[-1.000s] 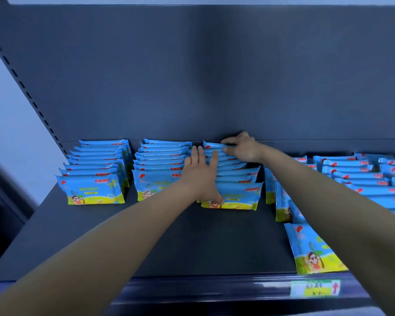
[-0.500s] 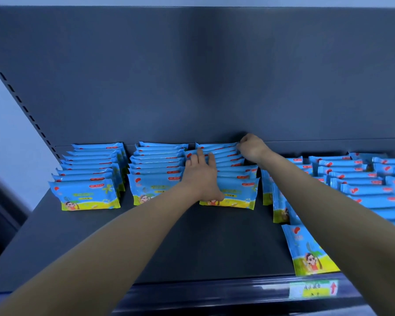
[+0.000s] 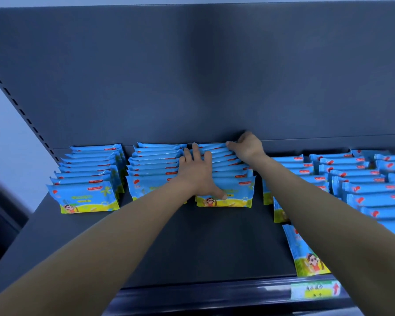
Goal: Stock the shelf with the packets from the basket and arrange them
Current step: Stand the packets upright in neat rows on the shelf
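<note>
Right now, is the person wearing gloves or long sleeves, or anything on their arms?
No. The left hand and the right hand are both bare, with no gloves. No sleeves show anywhere on the arms, right down to the bottom of the picture. I can't see a watch, bracelet or ring. The fingers are plain, with nothing on them.

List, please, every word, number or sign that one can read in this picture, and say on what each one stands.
Nothing can be quoted with certainty.
Packets: small white print in a red label and a yellow title line, too blurred to read.
Shelf-edge price tag: dark characters, blurred and unreadable.
Same tag: a red upward arrow, the only clear sign.
</note>
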